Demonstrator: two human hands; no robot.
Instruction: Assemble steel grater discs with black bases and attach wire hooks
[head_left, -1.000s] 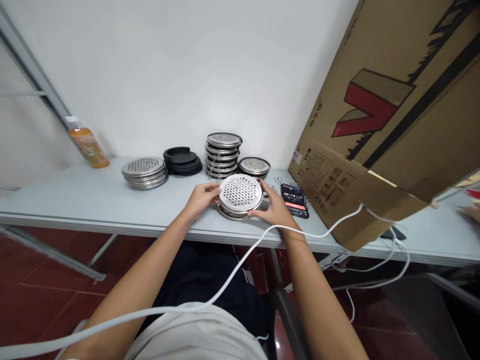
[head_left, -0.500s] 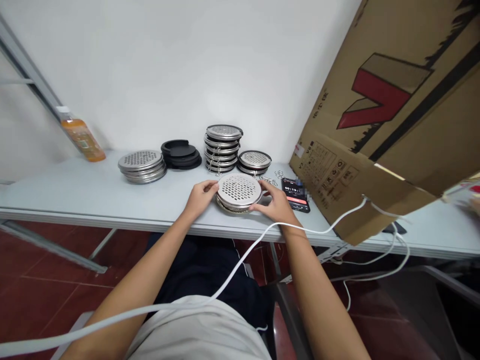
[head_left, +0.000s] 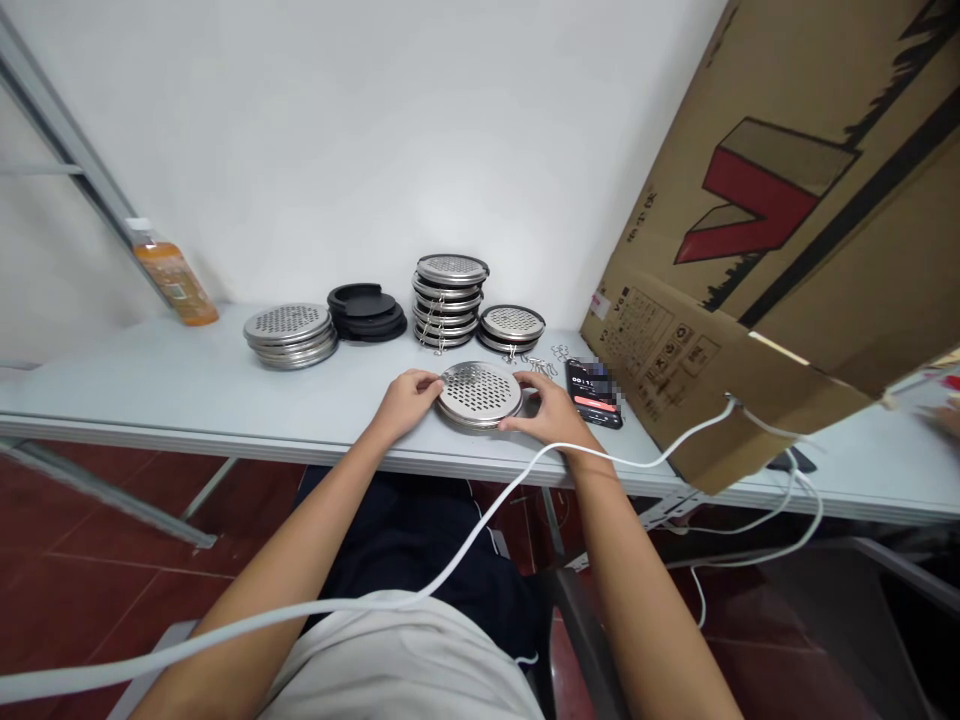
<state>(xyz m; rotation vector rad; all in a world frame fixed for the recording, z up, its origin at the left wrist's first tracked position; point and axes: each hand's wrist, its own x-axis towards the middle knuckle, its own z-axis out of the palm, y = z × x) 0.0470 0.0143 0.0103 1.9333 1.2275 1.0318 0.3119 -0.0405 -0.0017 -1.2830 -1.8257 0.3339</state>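
Observation:
Near the front of the table lies a round metal case with a perforated lid (head_left: 481, 391). My left hand (head_left: 411, 398) grips its left rim, thumb on the edge and fingers curled. On the opposite side my right hand (head_left: 549, 406) holds the right rim, with fingers at the back and thumb at the front. The lid sits nearly level; what is under it is hidden. Just behind is a short stack of similar perforated cases (head_left: 512, 322) in a black holder. A taller stack of them (head_left: 450, 268), with wire clips at the front, stands to its left.
Perforated metal lids (head_left: 289, 320) are piled at the left, beside black round holders (head_left: 366, 305). Loose wire clips (head_left: 541, 366) and a phone (head_left: 592, 395) lie right of my hands. A cardboard box (head_left: 675, 340), white cable (head_left: 480, 530) and orange drink bottle (head_left: 178, 275) are around.
The lid has settled from a slight tilt with a gap beneath it to a more level position. Both hands stay on its rim.

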